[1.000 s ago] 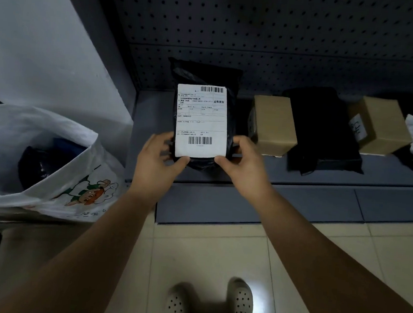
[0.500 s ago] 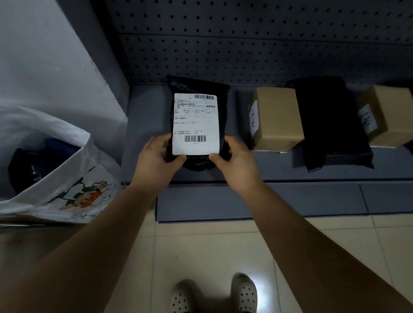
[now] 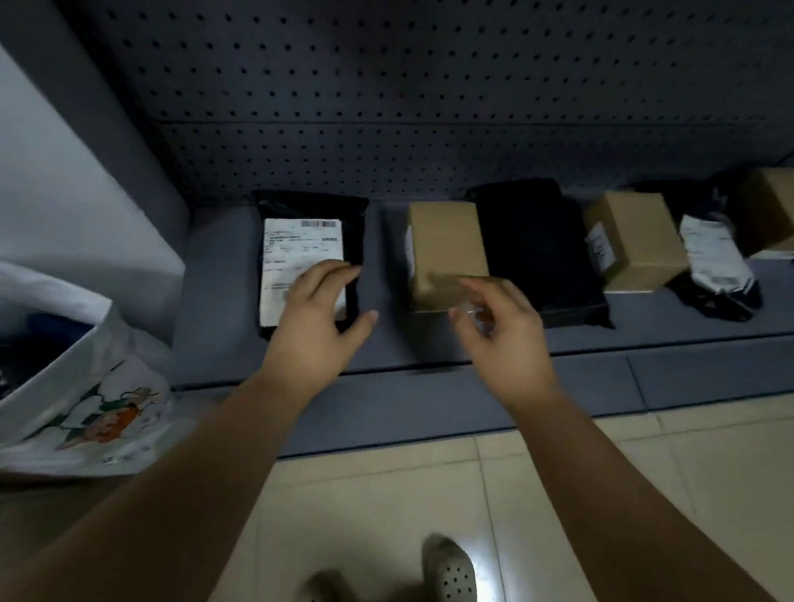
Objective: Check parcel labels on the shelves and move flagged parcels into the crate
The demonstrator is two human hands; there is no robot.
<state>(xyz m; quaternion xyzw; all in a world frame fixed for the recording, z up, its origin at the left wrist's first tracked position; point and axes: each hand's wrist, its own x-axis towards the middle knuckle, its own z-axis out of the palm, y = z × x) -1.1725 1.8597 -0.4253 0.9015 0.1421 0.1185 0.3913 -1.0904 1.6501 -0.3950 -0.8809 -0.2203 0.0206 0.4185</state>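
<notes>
The grey metal shelf (image 3: pixel 219 285) carries three brown cardboard boxes (image 3: pixel 443 242) (image 3: pixel 640 245) (image 3: pixel 787 210) and three black plastic mailer parcels (image 3: pixel 358 230) (image 3: pixel 534 245) (image 3: pixel 715 266). The leftmost parcel (image 3: pixel 358 230) lies flat at the shelf's left end, white barcode label (image 3: pixel 301 244) facing up; the left hand (image 3: pixel 316 327) spreads straight fingers over that label, covering its lower right corner. The right hand (image 3: pixel 507 339) hovers loosely curled and empty before the nearest box, and a white printed plastic bag (image 3: pixel 103 400) stands left of the shelf.

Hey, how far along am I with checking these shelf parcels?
Looks done: the labelled black parcel lies flat on the shelf, under the left hand. In hand: nothing; the empty right hand reaches toward the nearest cardboard box. Left: that box, the black mailer, the second box and others beyond.
</notes>
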